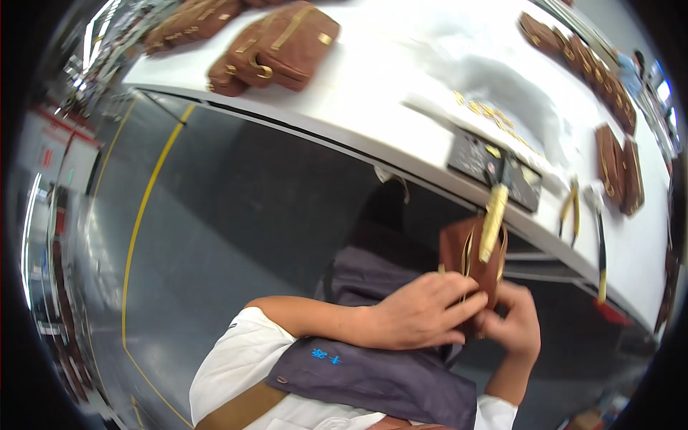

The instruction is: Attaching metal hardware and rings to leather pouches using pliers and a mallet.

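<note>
Close to my body, off the table's near edge, I hold a small brown leather bag [454,240] with gold zip lines. My left hand [419,312] reaches across from the left, its fingers closed on the bag's near end. On the bag's right side my right hand [514,322] grips it, with some fingers hidden behind. A hammer with a yellow-wrapped handle [493,223] juts over the table edge and covers part of the bag in view. Its head end rests at a dark block [467,150].
Yellow-handled pliers [571,211] and another hammer [600,240] lie on the white table [373,93], the hammer's handle overhanging the edge. Gold metal pieces [494,115] sit on clear plastic wrap [516,86]. Finished-looking brown bags [301,46] stand far left, a row of brown bags [588,64] far right.
</note>
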Demonstrator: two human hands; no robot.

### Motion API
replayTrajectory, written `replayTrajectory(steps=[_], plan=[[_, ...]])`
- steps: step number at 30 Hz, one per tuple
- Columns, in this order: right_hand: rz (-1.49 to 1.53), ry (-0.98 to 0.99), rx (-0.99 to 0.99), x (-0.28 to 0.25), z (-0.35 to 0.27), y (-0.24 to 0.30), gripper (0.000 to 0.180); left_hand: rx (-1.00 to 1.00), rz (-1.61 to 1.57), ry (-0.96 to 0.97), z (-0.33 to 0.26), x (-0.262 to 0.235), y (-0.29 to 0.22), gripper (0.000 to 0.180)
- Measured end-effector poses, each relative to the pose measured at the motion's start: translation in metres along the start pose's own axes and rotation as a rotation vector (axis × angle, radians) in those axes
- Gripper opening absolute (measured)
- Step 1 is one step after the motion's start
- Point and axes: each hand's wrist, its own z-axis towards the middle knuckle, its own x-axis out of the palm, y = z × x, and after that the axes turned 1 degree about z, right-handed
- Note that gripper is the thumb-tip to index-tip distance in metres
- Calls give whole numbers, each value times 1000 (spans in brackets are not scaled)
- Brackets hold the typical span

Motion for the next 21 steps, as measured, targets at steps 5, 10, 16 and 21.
replayTrajectory(steps=[5, 10, 16, 21], plan=[[-555, 190, -476, 21, 15, -1, 23, 23, 81, 280, -7, 2, 35, 40], [-572, -278, -488, 45, 41, -16, 33, -225, -72, 340, -17, -1, 65, 27], [-402, -507, -506, 63, 57, -44, 45, -555, -537, 97, -23, -8, 75, 38], [-158, -632, -426, 55, 67, -63, 16, -678, -653, 45, -19, -6, 64, 36]])
